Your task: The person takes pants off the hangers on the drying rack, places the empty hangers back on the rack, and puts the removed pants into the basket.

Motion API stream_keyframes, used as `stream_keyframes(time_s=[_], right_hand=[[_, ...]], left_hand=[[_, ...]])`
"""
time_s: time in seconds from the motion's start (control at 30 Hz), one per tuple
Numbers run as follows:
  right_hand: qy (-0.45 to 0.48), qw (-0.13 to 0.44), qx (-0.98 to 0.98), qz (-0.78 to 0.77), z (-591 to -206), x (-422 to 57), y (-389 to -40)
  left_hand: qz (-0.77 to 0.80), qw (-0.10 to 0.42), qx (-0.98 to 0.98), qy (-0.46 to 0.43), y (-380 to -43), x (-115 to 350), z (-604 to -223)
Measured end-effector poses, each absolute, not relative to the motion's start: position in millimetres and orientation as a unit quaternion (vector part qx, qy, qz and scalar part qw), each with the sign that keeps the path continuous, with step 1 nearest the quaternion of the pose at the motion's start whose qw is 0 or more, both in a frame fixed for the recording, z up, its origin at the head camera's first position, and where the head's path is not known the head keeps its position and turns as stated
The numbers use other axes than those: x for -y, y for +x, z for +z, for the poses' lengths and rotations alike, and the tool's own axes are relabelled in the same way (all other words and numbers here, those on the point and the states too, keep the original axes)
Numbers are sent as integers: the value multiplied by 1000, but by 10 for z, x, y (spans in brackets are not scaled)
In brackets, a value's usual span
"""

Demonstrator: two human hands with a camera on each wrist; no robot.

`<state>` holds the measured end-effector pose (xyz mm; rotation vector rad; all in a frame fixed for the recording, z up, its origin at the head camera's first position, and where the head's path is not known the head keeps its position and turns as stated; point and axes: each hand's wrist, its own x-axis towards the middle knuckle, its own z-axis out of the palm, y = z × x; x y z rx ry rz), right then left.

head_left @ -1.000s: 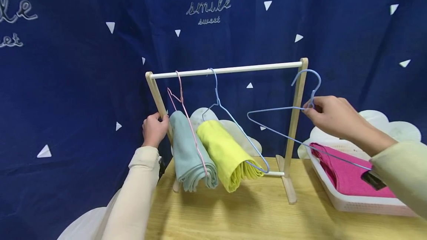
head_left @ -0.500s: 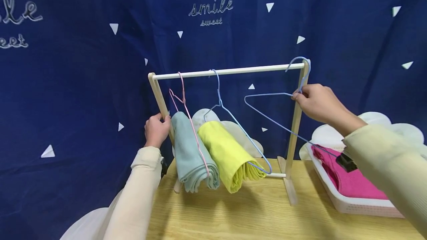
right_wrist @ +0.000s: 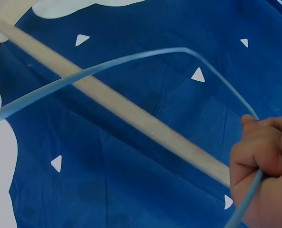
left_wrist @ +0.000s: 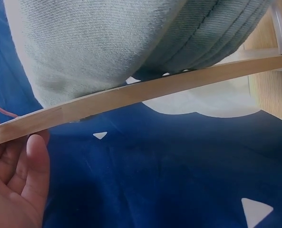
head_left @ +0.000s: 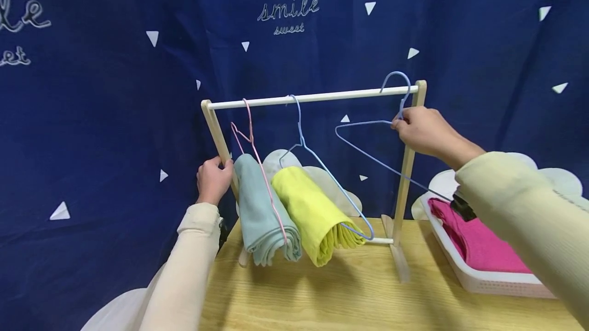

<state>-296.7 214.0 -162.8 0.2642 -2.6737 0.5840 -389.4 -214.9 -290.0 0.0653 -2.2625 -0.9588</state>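
My left hand (head_left: 214, 180) grips the left wooden post (head_left: 216, 129) of a small clothes rack; the left wrist view shows its fingers curled about that post (left_wrist: 131, 95). At the right end, my right hand (head_left: 428, 129) pinches a bare blue clothes hanger (head_left: 363, 123) just under its hook. That hook arches above the white rail (head_left: 340, 96); whether it touches the rail I cannot tell. A pink hanger (head_left: 249, 116) carrying a folded grey-green cloth (head_left: 262, 208) and another blue hanger (head_left: 300, 126) carrying a folded yellow cloth (head_left: 308, 208) hang from the rail.
A pale pink basket (head_left: 506, 289) with a folded magenta cloth (head_left: 488, 244) in it stands to the right on the wooden table (head_left: 340, 305). The rack's right post (head_left: 405, 177) is beside my right hand. Behind everything hangs a dark blue curtain (head_left: 115, 116).
My right hand has moved up and to the left with the blue hanger, bringing its hook from beside the right post to over the rail. My left hand stays on the left post.
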Motion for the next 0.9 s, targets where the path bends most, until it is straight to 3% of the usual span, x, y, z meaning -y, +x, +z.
stream_keyframes(time_s=[0.63,0.9], right_hand=[[83,127,957,245,-1868,-1922,-3230],[72,107,957,259,-1885,-1921,-3154]], left_hand=[[-353,342,871,26,-3880,2144,-2905],[-361,334,870,25,-3878,2117,-2921]])
